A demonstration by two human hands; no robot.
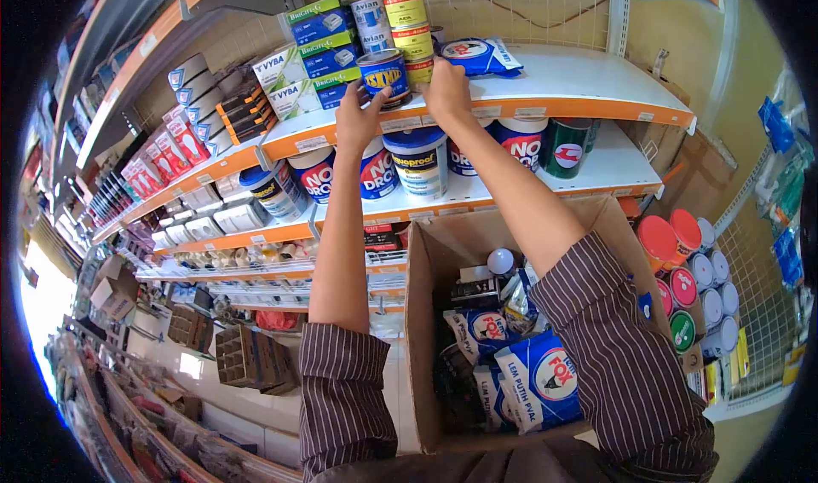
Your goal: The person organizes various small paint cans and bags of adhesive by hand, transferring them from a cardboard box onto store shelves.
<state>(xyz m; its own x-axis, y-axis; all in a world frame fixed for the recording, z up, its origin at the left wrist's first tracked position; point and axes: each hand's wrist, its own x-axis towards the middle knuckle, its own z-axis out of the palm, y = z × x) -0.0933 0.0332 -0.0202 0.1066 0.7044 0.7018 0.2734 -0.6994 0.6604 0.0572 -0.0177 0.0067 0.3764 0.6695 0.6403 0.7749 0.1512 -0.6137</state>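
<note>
On the upper shelf (579, 82), a blue can with yellow lettering (383, 72) sits on top of another can that is mostly hidden. My left hand (358, 118) grips the left side of these cans, its thumb across the lower front. Just right of them rises a stack of yellow cans with red bands (407, 10). My right hand (446, 92) is closed against the right side of the lowest yellow can (419, 72), fingertips partly hidden. A blue-and-white bag (481, 57) lies beside that hand. White Avian cans (369, 12) stand behind the blue can.
Green-and-blue boxes (326, 52) and VYBA boxes (285, 82) fill the shelf to the left. Large No Drop tubs (313, 176) and an Aquaproof tub (416, 163) line the shelf below. An open cardboard box (422, 312) with glue bags (541, 381) is below my arms.
</note>
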